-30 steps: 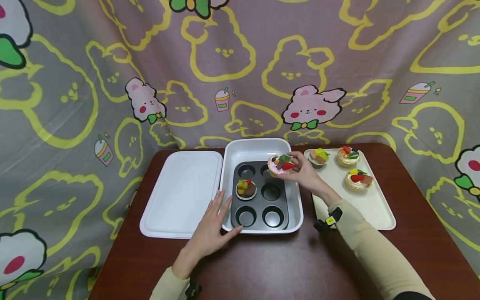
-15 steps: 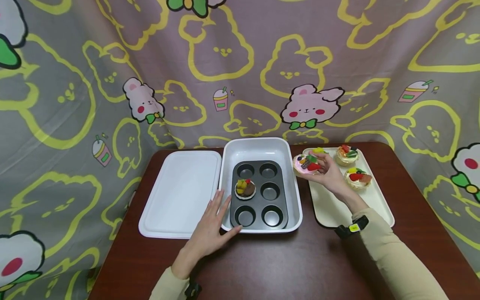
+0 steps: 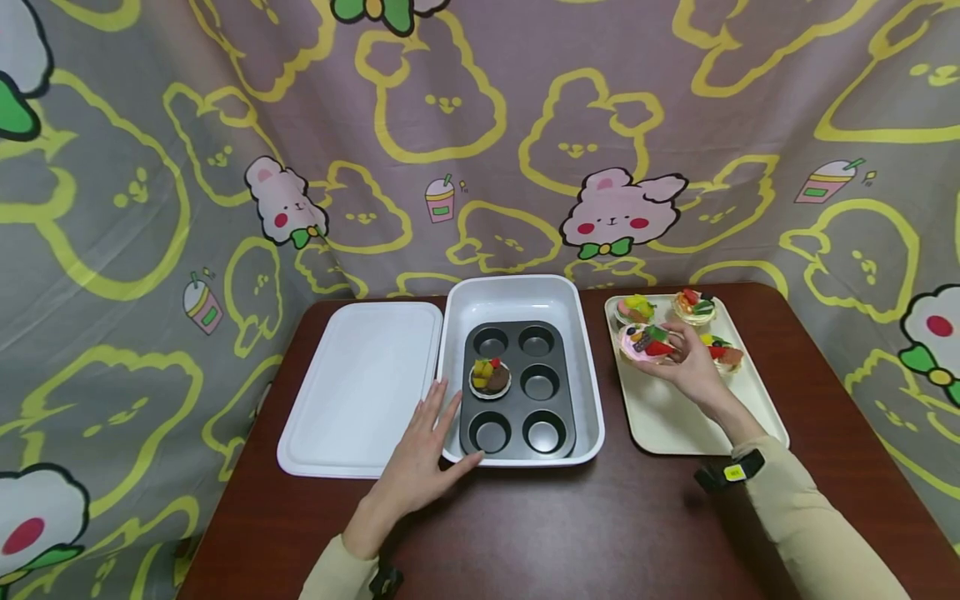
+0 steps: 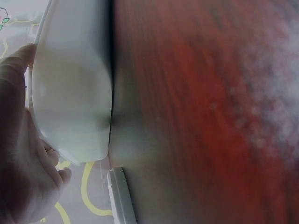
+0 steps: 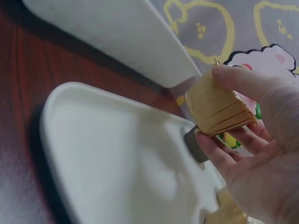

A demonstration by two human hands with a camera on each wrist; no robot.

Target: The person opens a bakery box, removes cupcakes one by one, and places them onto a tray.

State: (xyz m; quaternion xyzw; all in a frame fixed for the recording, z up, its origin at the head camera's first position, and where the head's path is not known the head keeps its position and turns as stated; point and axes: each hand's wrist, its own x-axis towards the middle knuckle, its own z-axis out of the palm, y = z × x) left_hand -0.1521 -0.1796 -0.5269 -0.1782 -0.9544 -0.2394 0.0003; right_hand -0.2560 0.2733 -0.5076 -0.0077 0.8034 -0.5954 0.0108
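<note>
In the head view my right hand (image 3: 696, 367) grips a pink-topped toy fruit tart (image 3: 642, 343) by its side, over the cream tray (image 3: 663, 421). The right wrist view shows the tart's ribbed tan case (image 5: 219, 105) between thumb and fingers, above the tray surface. My left hand (image 3: 422, 458) lies with spread, straight fingers at the front left corner of a white basin (image 3: 597, 417). Inside the basin sits a dark muffin tin (image 3: 517, 408). One tart with yellow and brown toppings (image 3: 491, 380) fills its middle left cup; the other cups hold nothing.
On the cream tray are a green-and-pink topped cupcake (image 3: 635, 307), a fruit tart (image 3: 693, 307) at the back right and another tart (image 3: 726, 357) partly behind my right hand. A flat white lid (image 3: 360, 392) lies left of the basin. Patterned cloth (image 3: 465, 125) hangs behind the table.
My right hand has carried the pink-topped tart from over the muffin tin's back right cup rightward to over the cream tray. The left hand stays in place.
</note>
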